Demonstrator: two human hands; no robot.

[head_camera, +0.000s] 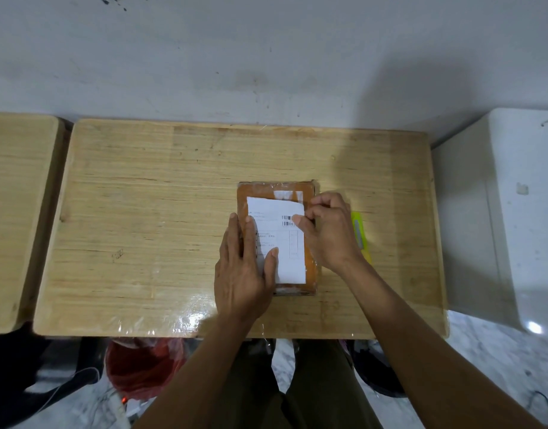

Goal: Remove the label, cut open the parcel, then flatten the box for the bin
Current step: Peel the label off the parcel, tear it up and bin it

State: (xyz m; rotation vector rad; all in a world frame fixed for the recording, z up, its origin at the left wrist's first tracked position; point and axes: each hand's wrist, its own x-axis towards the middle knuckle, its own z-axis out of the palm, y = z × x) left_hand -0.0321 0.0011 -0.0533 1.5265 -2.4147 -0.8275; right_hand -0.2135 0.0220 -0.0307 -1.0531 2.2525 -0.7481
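Observation:
A flat orange-brown parcel [274, 190] lies on the wooden table [149, 212], wrapped in clear tape. A white shipping label [293, 255] with barcodes covers most of its top; the label's far edge has come off, and paler residue shows above it. My left hand [245, 267] lies flat on the parcel's left side, thumb on the label, pressing it down. My right hand [328, 230] pinches the label's upper right edge between thumb and forefinger. A yellow-green utility knife [359, 230] lies on the table right of the parcel, partly hidden behind my right hand.
A second wooden table [18, 212] stands to the left with a narrow gap between. A white cabinet [499, 212] stands at the right. A wall runs behind. Under the front edge are a red plastic bag [142, 366], cables and my legs.

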